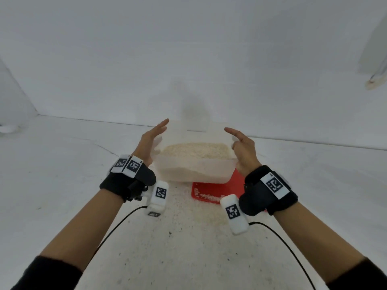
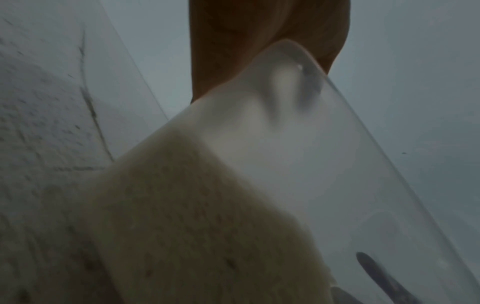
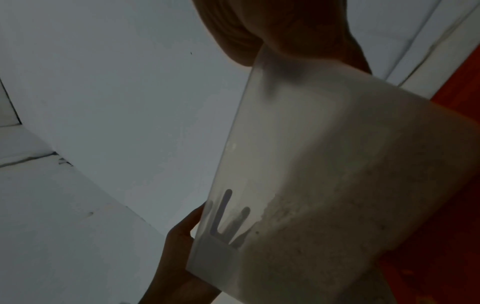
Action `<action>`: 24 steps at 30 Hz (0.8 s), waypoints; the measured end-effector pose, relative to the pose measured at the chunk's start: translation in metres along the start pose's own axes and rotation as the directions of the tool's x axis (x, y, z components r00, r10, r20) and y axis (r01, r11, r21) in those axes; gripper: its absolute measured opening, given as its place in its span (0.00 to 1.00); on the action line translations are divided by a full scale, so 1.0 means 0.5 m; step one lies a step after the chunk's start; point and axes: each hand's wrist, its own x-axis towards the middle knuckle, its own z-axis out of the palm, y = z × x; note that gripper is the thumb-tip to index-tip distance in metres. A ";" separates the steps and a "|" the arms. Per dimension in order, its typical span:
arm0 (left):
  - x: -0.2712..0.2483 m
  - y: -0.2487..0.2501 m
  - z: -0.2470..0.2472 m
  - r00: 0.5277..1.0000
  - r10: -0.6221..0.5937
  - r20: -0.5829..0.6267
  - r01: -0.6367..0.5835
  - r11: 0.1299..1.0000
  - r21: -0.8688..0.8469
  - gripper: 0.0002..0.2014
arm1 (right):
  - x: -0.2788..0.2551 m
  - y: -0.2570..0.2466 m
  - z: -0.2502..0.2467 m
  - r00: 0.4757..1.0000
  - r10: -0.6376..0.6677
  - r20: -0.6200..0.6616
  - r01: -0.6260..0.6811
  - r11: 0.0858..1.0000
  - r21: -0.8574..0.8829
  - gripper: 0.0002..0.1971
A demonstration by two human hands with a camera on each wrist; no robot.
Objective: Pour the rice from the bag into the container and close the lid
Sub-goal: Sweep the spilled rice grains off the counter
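The left hand [image 1: 151,141] lies flat, fingers straight, against the left end of the container [image 1: 194,168]. The container sits mid-counter, partly on a red bag [image 1: 211,191], holding rice [image 1: 194,150], its lid [image 1: 196,124] apparently standing open behind. The right hand [image 1: 244,149] cups the right end, fingers loosely curled. Loaded, it will likely feel heavy, its walls stiff and slick; end grips suit. Wall close behind; the counter [image 1: 62,164] lies open left and right.
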 end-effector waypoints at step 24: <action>-0.052 -0.076 0.060 0.693 0.467 0.549 -0.577 -0.096 0.811 0.29 | 0.009 0.114 -0.248 0.895 0.410 0.177 0.044 0.313 -0.949 0.43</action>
